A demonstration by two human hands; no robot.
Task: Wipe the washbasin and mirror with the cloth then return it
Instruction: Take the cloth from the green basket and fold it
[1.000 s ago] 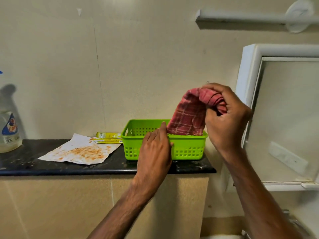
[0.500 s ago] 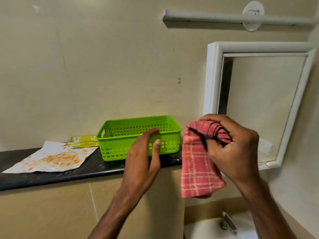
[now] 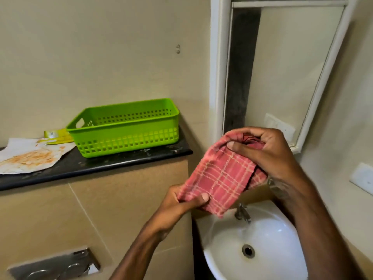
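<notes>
A red checked cloth (image 3: 221, 175) hangs stretched between both hands, above the left rim of the white washbasin (image 3: 268, 235). My right hand (image 3: 268, 154) grips its bunched upper end in front of the mirror's lower edge. My left hand (image 3: 181, 203) pinches the cloth's lower left corner between thumb and fingers. The white-framed mirror (image 3: 286, 63) hangs on the wall above the basin. A metal tap (image 3: 242, 212) stands at the back of the basin, just under the cloth. The green plastic basket (image 3: 125, 128) sits with nothing visible inside on the black counter (image 3: 96, 166).
A stained sheet of paper (image 3: 30, 158) and a yellow packet (image 3: 56, 135) lie on the counter left of the basket. A metal flush plate (image 3: 54, 263) sits in the tiled panel below. A white switch plate (image 3: 362, 177) is on the right wall.
The cloth came out of the basket and moved right and down toward the basin. My left hand left the basket and now pinches the cloth's lower corner. The view has tilted down.
</notes>
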